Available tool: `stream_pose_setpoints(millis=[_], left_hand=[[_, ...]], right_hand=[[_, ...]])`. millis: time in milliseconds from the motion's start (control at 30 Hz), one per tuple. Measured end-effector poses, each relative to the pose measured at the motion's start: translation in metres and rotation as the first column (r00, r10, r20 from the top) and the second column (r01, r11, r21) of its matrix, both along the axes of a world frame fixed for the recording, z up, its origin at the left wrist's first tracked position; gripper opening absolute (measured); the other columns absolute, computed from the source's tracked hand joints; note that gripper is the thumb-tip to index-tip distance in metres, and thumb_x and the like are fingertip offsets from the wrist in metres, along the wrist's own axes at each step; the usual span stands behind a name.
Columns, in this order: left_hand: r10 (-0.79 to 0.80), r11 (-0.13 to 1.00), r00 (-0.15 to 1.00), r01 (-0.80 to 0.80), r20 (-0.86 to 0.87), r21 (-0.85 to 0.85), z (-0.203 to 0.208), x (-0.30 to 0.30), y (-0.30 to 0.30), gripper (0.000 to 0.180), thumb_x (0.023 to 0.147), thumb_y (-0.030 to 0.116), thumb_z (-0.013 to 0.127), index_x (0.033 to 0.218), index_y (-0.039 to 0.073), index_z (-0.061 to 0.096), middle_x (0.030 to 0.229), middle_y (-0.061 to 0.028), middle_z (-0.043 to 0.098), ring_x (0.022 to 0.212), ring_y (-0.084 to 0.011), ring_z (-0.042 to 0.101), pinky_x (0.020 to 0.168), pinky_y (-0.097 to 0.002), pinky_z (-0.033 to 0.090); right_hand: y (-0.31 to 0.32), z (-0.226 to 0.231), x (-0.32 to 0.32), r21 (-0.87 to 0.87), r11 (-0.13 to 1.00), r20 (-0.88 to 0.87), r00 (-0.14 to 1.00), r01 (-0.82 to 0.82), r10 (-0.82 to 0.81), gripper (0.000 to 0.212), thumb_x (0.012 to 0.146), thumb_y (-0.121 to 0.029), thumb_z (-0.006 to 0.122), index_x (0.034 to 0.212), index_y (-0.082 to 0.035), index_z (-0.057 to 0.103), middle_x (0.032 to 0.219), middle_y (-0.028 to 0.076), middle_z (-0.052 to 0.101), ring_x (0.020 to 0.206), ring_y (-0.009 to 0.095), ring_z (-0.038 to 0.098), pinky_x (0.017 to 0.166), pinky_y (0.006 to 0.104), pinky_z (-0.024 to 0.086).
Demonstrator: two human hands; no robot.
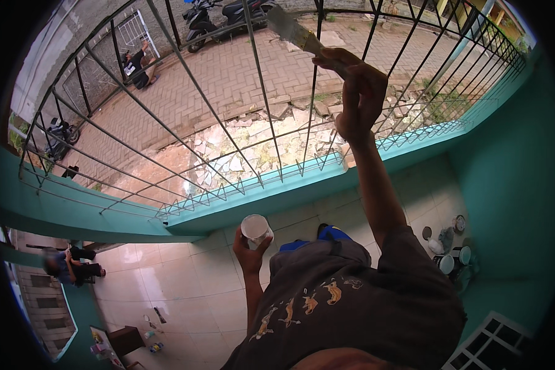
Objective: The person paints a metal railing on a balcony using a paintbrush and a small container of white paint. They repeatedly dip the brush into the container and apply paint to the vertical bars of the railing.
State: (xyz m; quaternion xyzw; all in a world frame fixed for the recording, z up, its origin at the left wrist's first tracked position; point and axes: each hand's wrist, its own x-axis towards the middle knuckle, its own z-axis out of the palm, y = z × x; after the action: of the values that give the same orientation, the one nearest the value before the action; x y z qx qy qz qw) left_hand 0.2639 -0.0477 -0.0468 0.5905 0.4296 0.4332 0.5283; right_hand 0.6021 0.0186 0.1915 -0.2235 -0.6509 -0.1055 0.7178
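My right hand is raised in front of the metal railing, fingers closed around the handle of a flat paintbrush. The brush's wide grey end points up and left, close to the upright bars; whether it touches one I cannot tell. Lower down, my left hand grips a small white tub from the side, held upright near my waist. What lies inside the tub is too pale to make out. Dark bars of the railing rise from a turquoise low wall ahead of me.
Several cans and tubs stand on the tiled floor at the right wall. A person sits at far left; another person crouches outside by a gate. Parked motorbikes and broken tiles lie beyond the railing.
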Motion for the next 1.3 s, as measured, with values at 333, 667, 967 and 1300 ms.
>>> stream_pose_setpoints(millis=[333, 667, 967, 1300], left_hand=[[0.042, 0.999, 0.998, -0.043, 0.056, 0.026, -0.001, -0.002, 0.005, 0.068, 0.067, 0.016, 0.090, 0.124, 0.003, 0.055, 0.114, -0.0094, 0.064, 0.110, -0.0223, 0.061, 0.095, -0.0369, 0.047], [0.025, 0.999, 0.999, -0.026, 0.030, 0.032, -0.004, -0.002, 0.004, 0.068, 0.067, 0.016, 0.090, 0.124, 0.003, 0.055, 0.114, -0.0100, 0.065, 0.108, -0.0220, 0.062, 0.094, -0.0364, 0.048], [0.042, 0.999, 0.999, -0.043, 0.025, 0.025, -0.002, -0.004, 0.001, 0.067, 0.067, 0.014, 0.090, 0.124, 0.002, 0.056, 0.112, -0.0103, 0.065, 0.108, -0.0219, 0.062, 0.094, -0.0362, 0.047], [0.050, 0.999, 0.997, -0.050, 0.054, 0.006, 0.002, -0.006, 0.000, 0.069, 0.065, 0.015, 0.091, 0.123, 0.002, 0.056, 0.112, -0.0099, 0.065, 0.107, -0.0222, 0.062, 0.094, -0.0365, 0.047]], right_hand=[[-0.039, 0.061, 0.012, -0.234, 0.911, 0.562, 0.812, 0.340, -0.158, 0.028, 0.089, 0.000, 0.062, 0.115, -0.011, 0.055, 0.122, 0.007, 0.065, 0.102, 0.024, 0.067, 0.075, 0.0330, 0.059], [-0.052, 0.083, 0.002, -0.165, 0.883, 0.713, 0.671, 0.440, -0.201, 0.018, 0.092, -0.008, 0.060, 0.109, -0.009, 0.054, 0.120, 0.005, 0.065, 0.098, 0.023, 0.068, 0.070, 0.0324, 0.060], [-0.054, 0.098, 0.015, -0.274, 0.907, 0.578, 0.809, 0.320, -0.111, 0.018, 0.097, -0.009, 0.055, 0.115, -0.009, 0.058, 0.119, 0.007, 0.065, 0.102, 0.025, 0.067, 0.081, 0.0367, 0.057], [-0.044, 0.093, 0.013, -0.316, 0.935, 0.416, 0.909, 0.164, -0.019, 0.019, 0.100, -0.005, 0.049, 0.117, -0.006, 0.057, 0.121, 0.010, 0.064, 0.108, 0.022, 0.065, 0.088, 0.0337, 0.055]])
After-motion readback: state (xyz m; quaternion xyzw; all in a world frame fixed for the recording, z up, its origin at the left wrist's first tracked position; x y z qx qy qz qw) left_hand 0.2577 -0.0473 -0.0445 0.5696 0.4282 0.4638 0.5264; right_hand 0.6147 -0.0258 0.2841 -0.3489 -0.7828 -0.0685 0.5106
